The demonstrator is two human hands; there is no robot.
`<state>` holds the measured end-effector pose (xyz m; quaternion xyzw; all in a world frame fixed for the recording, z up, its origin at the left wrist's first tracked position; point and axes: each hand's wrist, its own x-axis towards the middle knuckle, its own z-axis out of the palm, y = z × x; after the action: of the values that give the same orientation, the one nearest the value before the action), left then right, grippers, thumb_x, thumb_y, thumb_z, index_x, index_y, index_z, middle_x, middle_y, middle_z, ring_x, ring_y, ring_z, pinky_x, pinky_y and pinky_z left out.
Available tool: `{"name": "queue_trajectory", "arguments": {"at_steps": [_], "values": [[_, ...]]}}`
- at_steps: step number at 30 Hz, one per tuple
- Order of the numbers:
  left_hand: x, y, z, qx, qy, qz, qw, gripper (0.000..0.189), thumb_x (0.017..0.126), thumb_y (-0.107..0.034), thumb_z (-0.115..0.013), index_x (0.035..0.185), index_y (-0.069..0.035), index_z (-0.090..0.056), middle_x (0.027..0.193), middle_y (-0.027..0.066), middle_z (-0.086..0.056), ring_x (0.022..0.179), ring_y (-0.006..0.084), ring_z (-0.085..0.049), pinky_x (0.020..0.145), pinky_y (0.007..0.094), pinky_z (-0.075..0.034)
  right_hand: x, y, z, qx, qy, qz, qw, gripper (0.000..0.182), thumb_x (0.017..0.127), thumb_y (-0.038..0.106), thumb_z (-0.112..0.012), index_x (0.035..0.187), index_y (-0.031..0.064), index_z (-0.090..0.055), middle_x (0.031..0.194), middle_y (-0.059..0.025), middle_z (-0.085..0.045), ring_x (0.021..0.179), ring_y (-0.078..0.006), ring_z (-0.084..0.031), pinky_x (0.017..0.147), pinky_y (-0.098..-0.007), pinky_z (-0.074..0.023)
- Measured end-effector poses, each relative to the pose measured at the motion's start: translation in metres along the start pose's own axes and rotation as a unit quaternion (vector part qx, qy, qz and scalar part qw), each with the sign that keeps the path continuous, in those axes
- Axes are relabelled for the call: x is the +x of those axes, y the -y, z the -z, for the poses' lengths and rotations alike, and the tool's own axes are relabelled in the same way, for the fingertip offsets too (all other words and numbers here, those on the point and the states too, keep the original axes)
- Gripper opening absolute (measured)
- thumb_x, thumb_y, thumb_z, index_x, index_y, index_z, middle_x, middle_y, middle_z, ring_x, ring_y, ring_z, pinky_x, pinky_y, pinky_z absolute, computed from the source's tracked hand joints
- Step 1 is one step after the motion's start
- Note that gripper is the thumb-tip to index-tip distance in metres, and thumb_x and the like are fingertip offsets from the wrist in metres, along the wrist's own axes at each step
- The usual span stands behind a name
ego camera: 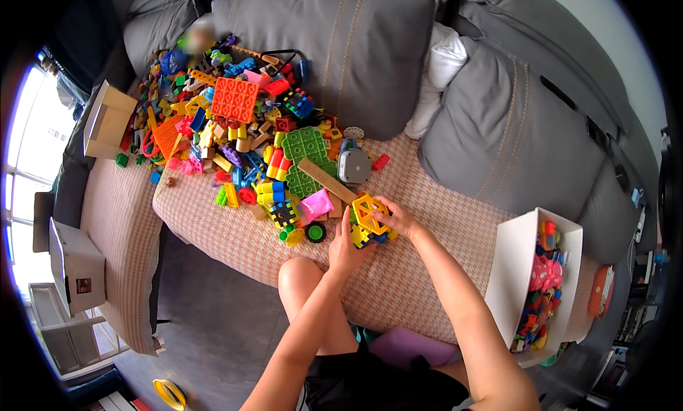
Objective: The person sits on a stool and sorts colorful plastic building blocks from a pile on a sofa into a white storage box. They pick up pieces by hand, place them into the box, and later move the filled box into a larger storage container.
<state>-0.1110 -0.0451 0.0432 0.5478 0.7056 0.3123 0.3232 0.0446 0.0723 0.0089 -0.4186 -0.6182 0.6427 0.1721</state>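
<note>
My right hand [396, 217] has its fingers on a yellow hexagonal lattice toy piece [368, 219]. Cupped against the near left side of the same small cluster is my left hand [348, 251], around yellow toy blocks [360, 236] with dark markings. Some of its fingers are hidden behind them. Just beyond the hands lies a flat wooden strip [325, 180], its near end by the lattice piece. To the left are a pink packet [316, 204] and a black toy wheel with a green hub [315, 232]. A grey rounded plastic case [354, 167] sits farther back.
A large heap of mixed toys, with an orange studded plate [235, 100] and a green studded plate [307, 149], spreads over the checked sofa cover [421, 267]. Grey cushions [373, 53] stand behind. At right is a white bin [504, 272] holding toys. A yellow ring [169, 394] lies on the floor.
</note>
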Motion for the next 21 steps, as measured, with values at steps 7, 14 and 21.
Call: {"name": "queue_trajectory", "arguments": {"at_steps": [7, 14, 21], "values": [[-0.012, 0.008, -0.035, 0.021, 0.092, -0.086, 0.992, 0.095, 0.057, -0.023, -0.079, 0.136, -0.012, -0.026, 0.131, 0.0182, -0.038, 0.103, 0.0371, -0.053, 0.08, 0.0415, -0.049, -0.07, -0.005, 0.0, -0.062, -0.079, -0.044, 0.994, 0.049, 0.083, 0.047, -0.06, 0.102, 0.0024, -0.05, 0.085, -0.0059, -0.057, 0.08, -0.0111, -0.052, 0.071, -0.0246, -0.0434], [-0.037, -0.053, -0.066, 0.012, 0.156, -0.198, 0.968, 0.096, 0.064, -0.02, -0.076, 0.14, -0.013, -0.019, 0.127, 0.0205, -0.041, 0.101, 0.039, -0.053, 0.078, 0.0429, -0.049, -0.162, -0.053, 0.01, 0.152, -0.315, -0.054, 0.935, 0.043, 0.081, 0.039, -0.065, 0.096, -0.0003, -0.058, 0.085, -0.0079, -0.062, 0.078, -0.0148, -0.059, 0.067, -0.0268, -0.0471], [-0.081, -0.108, -0.088, -0.094, 0.026, 0.035, 0.995, 0.094, 0.075, -0.028, -0.07, 0.142, -0.008, -0.007, 0.113, 0.0255, -0.052, 0.094, 0.0341, -0.058, 0.076, 0.0388, -0.047, -0.249, -0.068, 0.026, 0.064, -0.503, -0.095, 0.857, 0.046, 0.071, 0.031, -0.076, 0.1, 0.0024, -0.054, 0.093, -0.0082, -0.06, 0.082, -0.0167, -0.059, 0.072, -0.0314, -0.0472]]}}
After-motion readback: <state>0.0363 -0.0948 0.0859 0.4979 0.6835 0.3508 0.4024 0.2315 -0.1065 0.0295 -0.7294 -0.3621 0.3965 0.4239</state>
